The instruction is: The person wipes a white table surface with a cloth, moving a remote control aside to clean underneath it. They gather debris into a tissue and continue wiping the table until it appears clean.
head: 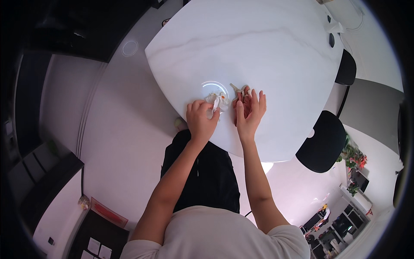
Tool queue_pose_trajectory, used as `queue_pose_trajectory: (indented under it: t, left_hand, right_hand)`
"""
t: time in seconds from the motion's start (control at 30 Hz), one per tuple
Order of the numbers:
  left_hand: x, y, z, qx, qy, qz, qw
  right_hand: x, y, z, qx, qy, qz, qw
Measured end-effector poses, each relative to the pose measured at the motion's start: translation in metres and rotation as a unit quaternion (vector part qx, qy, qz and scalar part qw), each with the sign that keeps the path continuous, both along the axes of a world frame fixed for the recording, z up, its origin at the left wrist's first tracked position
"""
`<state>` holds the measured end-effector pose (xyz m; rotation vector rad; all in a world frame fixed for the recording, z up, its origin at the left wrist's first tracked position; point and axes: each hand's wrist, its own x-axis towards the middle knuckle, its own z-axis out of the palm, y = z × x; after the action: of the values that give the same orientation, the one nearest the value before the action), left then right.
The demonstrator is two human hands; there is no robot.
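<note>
Between the thumb and fingers of my left hand (201,120) is a white, crumpled, tissue-like piece (221,103) with a small orange spot. It is at the near left part of the white marbled table (245,61). My right hand (250,118) lies around a reddish-pink, gathered cloth-like item (247,106), thumb on its left and fingers stretched out on its right. A pale cord or strip (235,87) lies at the far end of that item. My palm hides part of it, so its exact kind is unclear.
Black chairs (321,142) stand along the table's right side. Small dark objects (332,40) and a white item (336,28) sit at its far right edge. A ring-shaped light reflection shows beyond my left hand. Flowers (355,158) stand farther right.
</note>
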<state>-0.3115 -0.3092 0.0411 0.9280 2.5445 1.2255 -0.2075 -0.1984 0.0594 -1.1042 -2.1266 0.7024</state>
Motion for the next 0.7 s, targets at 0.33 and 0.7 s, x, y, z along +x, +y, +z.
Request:
queue_pose_trajectory:
  t: [0.33, 0.7]
  left_hand:
    - [-0.021, -0.008, 0.046, 0.047, -0.302, 0.013, 0.952]
    - [-0.046, -0.011, 0.057, 0.184, -0.442, 0.065, 0.876]
  right_hand:
    - [-0.01, 0.005, 0.027, -0.1, 0.017, 0.141, 0.985]
    - [-0.021, 0.003, 0.039, -0.426, 0.196, -0.038, 0.882]
